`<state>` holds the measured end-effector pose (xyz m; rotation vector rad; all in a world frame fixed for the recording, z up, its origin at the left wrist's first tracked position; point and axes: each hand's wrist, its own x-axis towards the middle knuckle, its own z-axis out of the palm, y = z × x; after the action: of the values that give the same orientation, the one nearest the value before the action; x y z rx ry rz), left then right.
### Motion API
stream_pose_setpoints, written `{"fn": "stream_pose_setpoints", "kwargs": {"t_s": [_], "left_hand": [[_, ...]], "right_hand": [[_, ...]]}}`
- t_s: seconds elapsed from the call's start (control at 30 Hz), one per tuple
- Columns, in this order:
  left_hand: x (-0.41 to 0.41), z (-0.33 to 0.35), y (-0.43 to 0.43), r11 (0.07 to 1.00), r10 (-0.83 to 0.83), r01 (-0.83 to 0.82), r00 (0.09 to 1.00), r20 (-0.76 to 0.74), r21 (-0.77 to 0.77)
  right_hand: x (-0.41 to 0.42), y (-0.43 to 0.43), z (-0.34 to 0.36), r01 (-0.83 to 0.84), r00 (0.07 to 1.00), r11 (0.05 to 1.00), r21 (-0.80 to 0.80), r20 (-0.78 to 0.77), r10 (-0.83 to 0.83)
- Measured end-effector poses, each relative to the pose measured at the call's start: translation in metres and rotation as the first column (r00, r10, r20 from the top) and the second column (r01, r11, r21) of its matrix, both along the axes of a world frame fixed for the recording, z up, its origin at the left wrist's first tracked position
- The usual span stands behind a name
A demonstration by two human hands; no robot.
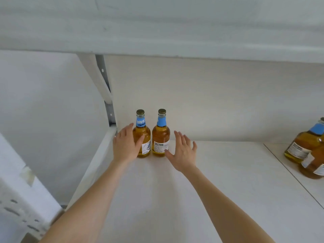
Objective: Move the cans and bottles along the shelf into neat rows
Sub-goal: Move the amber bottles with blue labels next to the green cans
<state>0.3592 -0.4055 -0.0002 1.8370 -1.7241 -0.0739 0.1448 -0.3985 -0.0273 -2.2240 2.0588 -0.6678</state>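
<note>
Two amber bottles with blue neck labels stand upright side by side at the back left of the white shelf (pixel 175 190). The left bottle (pixel 142 132) has my left hand (pixel 125 146) in front of its left side, fingers straight, thumb lying against the glass. Just right of the right bottle (pixel 160 135), my right hand (pixel 183 151) is spread open; its thumb tip reaches the bottle's base. Two more amber bottles (pixel 308 151) stand at the far right edge, partly cut off by the frame.
An upper shelf board (pixel 157 32) hangs close above. A white bracket and slotted upright (pixel 105 85) sit at the back left. The shelf's left rim (pixel 98 163) runs toward me. A seam (pixel 294 178) divides the shelf boards at right.
</note>
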Motion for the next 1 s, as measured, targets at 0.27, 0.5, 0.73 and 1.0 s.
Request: {"fn": "stream_pose_setpoints", "kwargs": {"t_s": [0.27,0.5,0.73,1.0], "left_hand": [[-0.013,0.009,-0.046,0.973,-0.035,0.162,0.807,-0.59,0.164],[-0.012,0.009,-0.046,0.961,-0.096,0.24,0.757,-0.646,0.138],[-0.012,0.004,-0.018,0.968,-0.129,0.234,0.779,-0.614,0.094],[-0.014,0.0,0.03,0.985,-0.076,0.163,0.691,-0.719,0.053]], "right_hand": [[0.034,-0.052,0.007,-0.114,0.788,0.962,0.247,0.613,-0.064],[0.037,-0.061,0.001,-0.15,0.612,0.961,0.235,0.785,-0.096],[0.031,-0.027,-0.001,-0.157,0.513,0.965,0.211,0.852,-0.103],[0.015,0.031,-0.004,-0.14,0.386,0.968,0.21,0.911,-0.142]]}}
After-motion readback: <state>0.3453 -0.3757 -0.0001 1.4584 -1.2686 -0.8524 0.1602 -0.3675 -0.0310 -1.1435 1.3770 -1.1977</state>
